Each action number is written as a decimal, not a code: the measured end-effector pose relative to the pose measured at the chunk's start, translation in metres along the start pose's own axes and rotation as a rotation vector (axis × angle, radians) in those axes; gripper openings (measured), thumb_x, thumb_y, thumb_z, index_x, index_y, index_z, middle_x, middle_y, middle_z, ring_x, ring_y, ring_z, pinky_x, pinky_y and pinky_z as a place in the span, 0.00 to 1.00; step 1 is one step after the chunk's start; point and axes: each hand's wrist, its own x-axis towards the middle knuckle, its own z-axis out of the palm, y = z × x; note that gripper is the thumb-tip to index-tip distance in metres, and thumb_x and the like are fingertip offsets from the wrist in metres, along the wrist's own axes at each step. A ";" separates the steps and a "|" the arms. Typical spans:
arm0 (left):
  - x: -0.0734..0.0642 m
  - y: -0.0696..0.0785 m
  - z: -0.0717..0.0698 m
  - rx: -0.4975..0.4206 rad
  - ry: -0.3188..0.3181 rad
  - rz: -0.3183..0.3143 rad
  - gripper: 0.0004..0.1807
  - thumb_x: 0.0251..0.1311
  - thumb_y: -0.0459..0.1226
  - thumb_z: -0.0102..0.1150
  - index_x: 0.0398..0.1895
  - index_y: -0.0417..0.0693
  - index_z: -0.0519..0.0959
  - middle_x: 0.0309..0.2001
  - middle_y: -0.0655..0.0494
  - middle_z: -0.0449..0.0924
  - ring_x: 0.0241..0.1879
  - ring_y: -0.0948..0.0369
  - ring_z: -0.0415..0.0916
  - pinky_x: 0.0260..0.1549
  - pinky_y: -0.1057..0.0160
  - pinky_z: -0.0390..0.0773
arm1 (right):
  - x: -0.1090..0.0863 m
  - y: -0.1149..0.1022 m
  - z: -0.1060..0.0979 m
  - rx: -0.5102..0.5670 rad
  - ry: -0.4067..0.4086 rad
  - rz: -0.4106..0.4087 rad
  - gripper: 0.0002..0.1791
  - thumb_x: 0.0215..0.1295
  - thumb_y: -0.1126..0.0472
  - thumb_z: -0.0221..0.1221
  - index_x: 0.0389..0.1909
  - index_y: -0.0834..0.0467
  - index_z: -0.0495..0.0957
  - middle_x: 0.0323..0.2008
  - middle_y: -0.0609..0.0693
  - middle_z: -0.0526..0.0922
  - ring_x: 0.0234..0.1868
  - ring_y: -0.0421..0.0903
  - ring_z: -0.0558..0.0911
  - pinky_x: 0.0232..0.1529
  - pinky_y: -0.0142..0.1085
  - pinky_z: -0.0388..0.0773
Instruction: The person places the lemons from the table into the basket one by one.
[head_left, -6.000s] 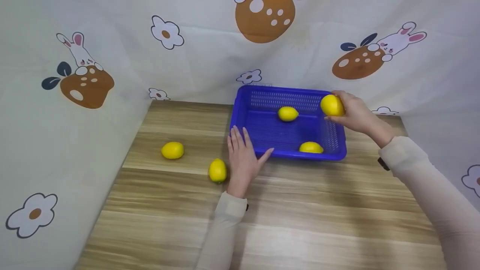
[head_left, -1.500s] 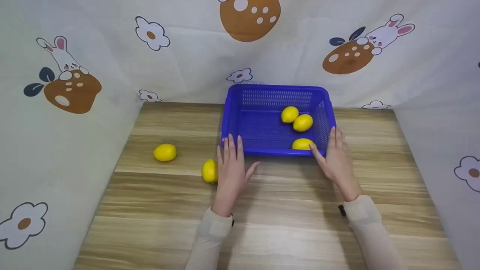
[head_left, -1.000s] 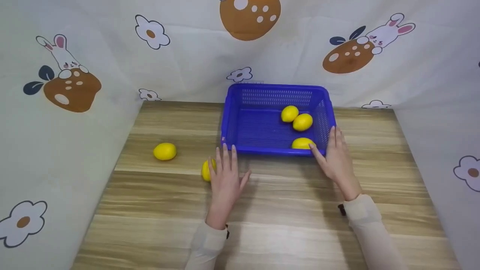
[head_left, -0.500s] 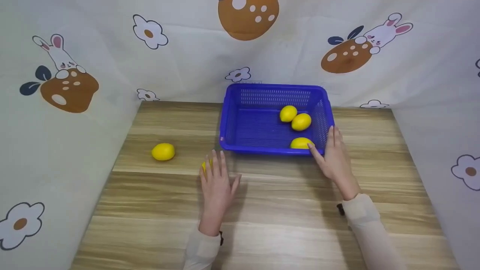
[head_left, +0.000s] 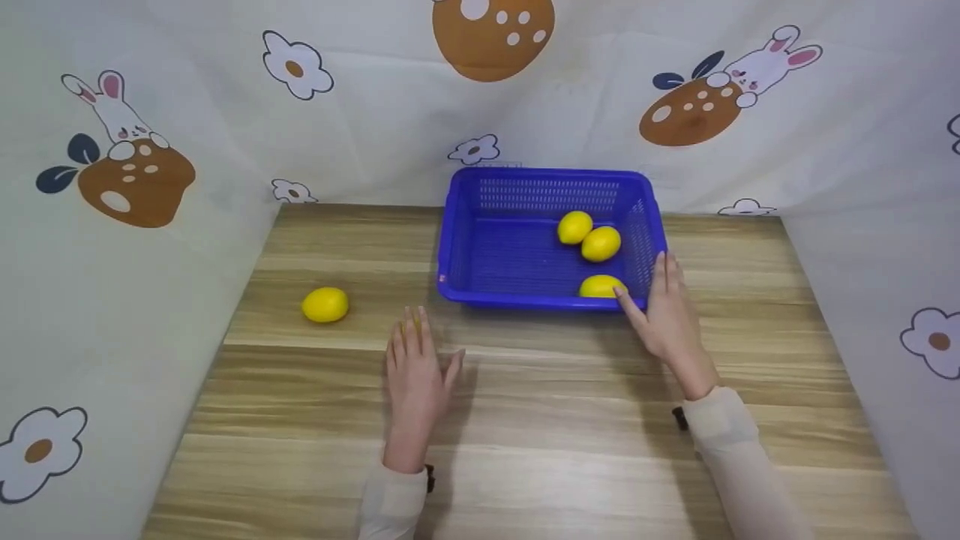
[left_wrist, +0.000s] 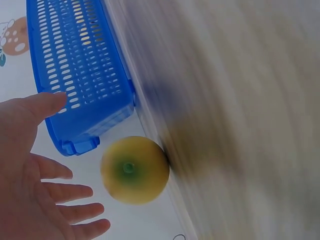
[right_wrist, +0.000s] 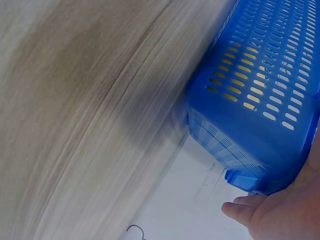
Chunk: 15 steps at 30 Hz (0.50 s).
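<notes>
My left hand (head_left: 416, 379) hovers over a lemon with its fingers extended. The head view has that lemon nearly covered by the fingers; in the left wrist view the lemon (left_wrist: 135, 170) sits on the table just beyond the fingertips, with a gap between. My right hand (head_left: 670, 322) rests against the near right corner of a blue plastic basket (head_left: 525, 302), fingers straight along its side and thumb at the front rim. Inside the basket are three lemons: one lemon (head_left: 574, 227) touching a second lemon (head_left: 601, 244), and a third lemon (head_left: 602, 285) partly behind the front wall.
Another lemon (head_left: 325, 305) lies on the wooden table (head_left: 555, 435), left of my left hand. A pale cloth (head_left: 382, 97) printed with rabbits, fruit and flowers hangs behind the table and along both sides.
Earlier my right hand let go of a lemon inside the basket, then settled at its right corner. My left hand has left the basket's left corner and moved left and nearer, over the lemon.
</notes>
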 end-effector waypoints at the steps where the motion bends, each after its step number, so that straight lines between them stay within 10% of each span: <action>1: 0.000 -0.001 0.000 -0.021 -0.007 -0.010 0.48 0.67 0.50 0.68 0.79 0.28 0.60 0.76 0.26 0.62 0.72 0.30 0.64 0.71 0.34 0.67 | 0.000 0.000 0.000 0.003 0.001 -0.002 0.56 0.80 0.34 0.48 0.82 0.75 0.38 0.83 0.73 0.38 0.83 0.71 0.44 0.82 0.62 0.45; 15: 0.003 -0.016 -0.004 -0.274 -0.101 -0.128 0.50 0.66 0.44 0.72 0.81 0.29 0.55 0.79 0.26 0.56 0.77 0.32 0.58 0.75 0.35 0.61 | 0.000 0.001 0.001 0.006 0.007 -0.007 0.55 0.80 0.35 0.49 0.82 0.75 0.39 0.83 0.73 0.39 0.83 0.71 0.45 0.82 0.62 0.45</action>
